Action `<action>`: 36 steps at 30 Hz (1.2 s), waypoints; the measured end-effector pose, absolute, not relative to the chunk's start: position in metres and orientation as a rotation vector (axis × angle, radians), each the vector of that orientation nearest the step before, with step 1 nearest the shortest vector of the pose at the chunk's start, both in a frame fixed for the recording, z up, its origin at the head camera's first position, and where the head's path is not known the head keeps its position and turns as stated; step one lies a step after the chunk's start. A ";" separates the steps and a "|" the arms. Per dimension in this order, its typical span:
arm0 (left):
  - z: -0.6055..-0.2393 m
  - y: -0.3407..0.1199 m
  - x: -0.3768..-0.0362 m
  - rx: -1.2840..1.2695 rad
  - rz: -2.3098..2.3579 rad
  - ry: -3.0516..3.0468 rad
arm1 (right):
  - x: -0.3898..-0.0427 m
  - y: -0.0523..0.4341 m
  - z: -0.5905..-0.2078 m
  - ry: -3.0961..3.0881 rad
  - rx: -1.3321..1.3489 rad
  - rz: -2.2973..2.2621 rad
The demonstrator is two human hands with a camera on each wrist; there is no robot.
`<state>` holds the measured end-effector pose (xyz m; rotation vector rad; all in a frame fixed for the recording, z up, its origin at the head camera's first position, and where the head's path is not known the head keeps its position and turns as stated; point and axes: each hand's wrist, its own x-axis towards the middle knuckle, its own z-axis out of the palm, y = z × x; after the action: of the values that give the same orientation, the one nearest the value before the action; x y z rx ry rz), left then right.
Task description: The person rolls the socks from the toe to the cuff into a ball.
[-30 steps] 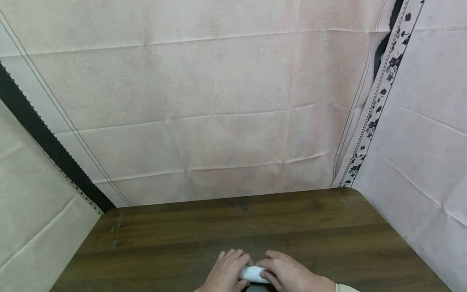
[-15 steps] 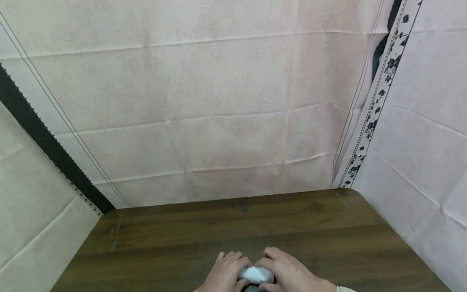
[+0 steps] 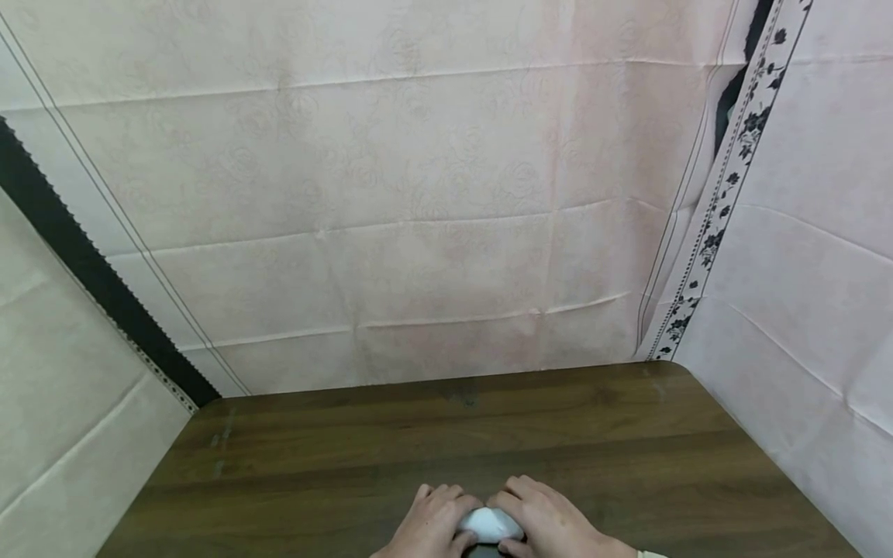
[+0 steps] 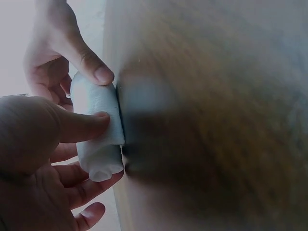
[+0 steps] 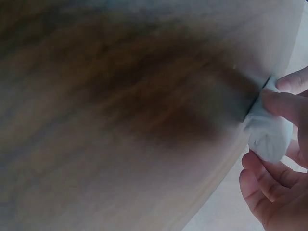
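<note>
A small white roll of what looks like cloth [image 3: 491,525] sits between my two hands at the bottom of the head view. My left hand [image 3: 432,521] grips its left end, with the thumb on the near side and the fingers over the far side. The right hand [image 3: 551,518] grips the other end in the same way. In the left wrist view, both thumbs press on the white roll [image 4: 96,103], and its coiled end shows below the left thumb. The right wrist view shows the other coiled end of the roll [image 5: 268,139] beside the right fingers [image 5: 255,187].
A dark brown wooden table [image 3: 349,434] lies beneath the hands. Pale patterned cloth sheets [image 3: 418,194] hang behind it and along both sides. A dark gap [image 3: 105,279] shows between the sheets at the left.
My right thumb and fingers have shifted their grip on the roll's right end, and more of the roll now shows between the hands. The left hand stays nearly still.
</note>
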<state>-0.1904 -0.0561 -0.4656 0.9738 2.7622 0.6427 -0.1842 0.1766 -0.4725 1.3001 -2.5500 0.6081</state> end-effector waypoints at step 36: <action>-0.469 -0.065 -0.191 1.054 1.044 2.581 | -0.181 0.184 -0.468 -2.723 1.259 1.217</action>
<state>-0.1913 -0.0655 -0.4694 1.0544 2.5814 1.0442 -0.1815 0.1836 -0.4676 1.2585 -2.7232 1.2172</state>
